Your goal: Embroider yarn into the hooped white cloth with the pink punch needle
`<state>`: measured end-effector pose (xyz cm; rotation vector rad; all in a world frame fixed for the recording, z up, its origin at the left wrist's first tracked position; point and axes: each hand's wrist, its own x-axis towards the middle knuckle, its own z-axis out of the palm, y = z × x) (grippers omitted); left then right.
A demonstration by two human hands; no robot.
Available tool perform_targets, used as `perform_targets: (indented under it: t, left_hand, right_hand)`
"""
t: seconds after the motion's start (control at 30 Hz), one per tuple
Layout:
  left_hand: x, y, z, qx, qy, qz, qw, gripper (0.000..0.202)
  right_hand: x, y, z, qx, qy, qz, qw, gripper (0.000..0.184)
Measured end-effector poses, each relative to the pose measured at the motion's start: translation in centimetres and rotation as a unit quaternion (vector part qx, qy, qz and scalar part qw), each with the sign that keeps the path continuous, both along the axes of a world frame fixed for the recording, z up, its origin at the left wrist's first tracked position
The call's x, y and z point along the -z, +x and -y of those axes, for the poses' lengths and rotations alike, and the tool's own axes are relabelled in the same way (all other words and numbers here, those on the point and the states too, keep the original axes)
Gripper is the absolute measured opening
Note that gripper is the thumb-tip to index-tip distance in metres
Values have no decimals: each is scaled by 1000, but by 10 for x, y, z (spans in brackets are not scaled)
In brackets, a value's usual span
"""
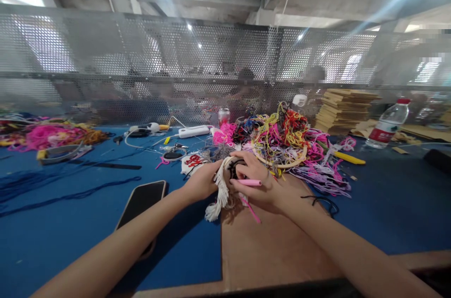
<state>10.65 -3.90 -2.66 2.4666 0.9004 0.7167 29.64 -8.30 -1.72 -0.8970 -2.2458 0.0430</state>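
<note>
My left hand (201, 180) and my right hand (256, 181) meet over a brown board (268, 246) at the table's middle. Together they grip a small ring-shaped craft piece (230, 168) with a white tassel (219, 197) hanging from it. The left hand's fingers are closed on the tassel side. The right hand curls round the ring and also pinches a thin pink stick (249, 182). A pink cord (252, 211) trails down from the right hand. A heap of coloured cords (285, 140) lies just behind the hands.
A phone (141, 201) lies face up left of my left arm on the blue table (52, 232). A water bottle (387, 124), stacked cardboard (343, 110), a white power strip (193, 131), scissors and more cords sit farther back. A perforated metal screen (141, 63) closes the far side.
</note>
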Motion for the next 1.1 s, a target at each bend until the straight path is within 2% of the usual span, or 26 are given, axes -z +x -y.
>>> perform_targets:
  t: [0.17,0.43,0.6,1.1]
  left_hand:
    - [1,-1,0,-13,2,-5,1000,42]
    - [1,1,-2,51,-54,53,996,46]
    - [-1,1,-3,27,-45,42,998,30]
    - [-5,2,-2,4,-53,38,998,28]
  right_hand:
    - [0,1,1,4,0,4,1000,15]
    - [0,1,1,-2,-13,-9,1000,16]
    - [-4,0,2,3,-12,6,1000,14]
    - [-4,1,1,-2,-2,10,1000,12]
